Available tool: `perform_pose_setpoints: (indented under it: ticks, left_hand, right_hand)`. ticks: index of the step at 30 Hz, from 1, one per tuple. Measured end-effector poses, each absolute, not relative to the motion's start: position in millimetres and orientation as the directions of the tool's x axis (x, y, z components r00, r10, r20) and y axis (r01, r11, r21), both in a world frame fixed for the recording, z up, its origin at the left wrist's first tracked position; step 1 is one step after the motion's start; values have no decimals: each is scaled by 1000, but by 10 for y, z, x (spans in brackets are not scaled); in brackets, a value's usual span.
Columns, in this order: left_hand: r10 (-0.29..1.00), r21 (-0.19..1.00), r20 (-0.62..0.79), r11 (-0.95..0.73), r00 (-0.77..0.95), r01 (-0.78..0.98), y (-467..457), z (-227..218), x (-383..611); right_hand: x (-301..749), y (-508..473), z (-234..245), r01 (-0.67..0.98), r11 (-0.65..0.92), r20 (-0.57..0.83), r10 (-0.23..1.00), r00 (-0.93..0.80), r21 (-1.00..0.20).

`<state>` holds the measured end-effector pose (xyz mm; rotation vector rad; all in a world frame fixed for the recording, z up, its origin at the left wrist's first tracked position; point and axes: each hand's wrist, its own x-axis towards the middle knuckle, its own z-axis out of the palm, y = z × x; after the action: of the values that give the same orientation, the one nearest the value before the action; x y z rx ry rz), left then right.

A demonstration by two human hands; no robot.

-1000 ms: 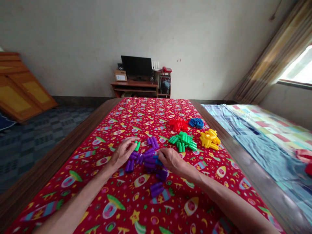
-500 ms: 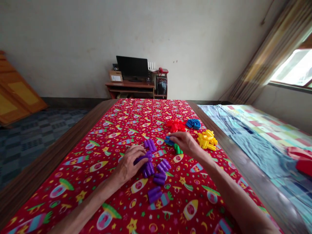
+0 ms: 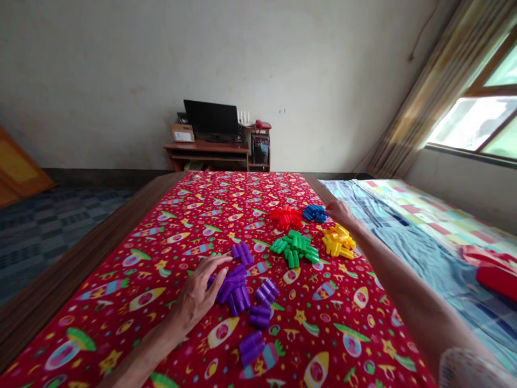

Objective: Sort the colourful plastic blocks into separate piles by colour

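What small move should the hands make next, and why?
I'd probably slide the purple block nearest the camera toward the purple cluster with the left hand. That block lies apart from the other purple ones, the left hand is beside the cluster, and the red pile, green pile, yellow pile and blue pile are each gathered.
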<state>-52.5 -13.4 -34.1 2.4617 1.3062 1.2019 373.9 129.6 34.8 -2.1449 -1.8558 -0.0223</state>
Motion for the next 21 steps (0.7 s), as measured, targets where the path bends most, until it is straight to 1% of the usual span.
perform_pose_setpoints:
  ticks: [5,7,10,13,15,17,20,21]
  left_hand:
    - [706,372,664,-596,244,712,15,-360,-676]
    - [717,357,659,-566,229,743,94,-400,-764]
    - [782,377,574,-514,241,771,173,-460,-880]
    - [859,456,431,-472,277,755,188,-479,-921]
    - [876,494,387,-461,288,737,176,-468,-902]
    - [868,488,409,-470,283,735,164,-450,-862]
    - [848,468,448,-493,283,733,160,-431,-805]
    - [849,472,448,-492,281,732,159,-427,-792]
  right_hand:
    - [3771,1323,285,971,-103,171,975,141,-217]
    - [3785,1305,293,972,-98,176,975,137,-215]
    - [3783,1242,367,974,-84,201,971,127,-208]
    - [3719,1140,510,974,-27,273,958,90,-227]
    - [3612,1045,609,959,53,326,944,43,-279]
    - [3428,912,672,926,175,381,924,-37,-334]
    - [2985,627,651,843,405,442,867,-231,-354]
    - [2804,515,614,796,483,424,847,-320,-365]
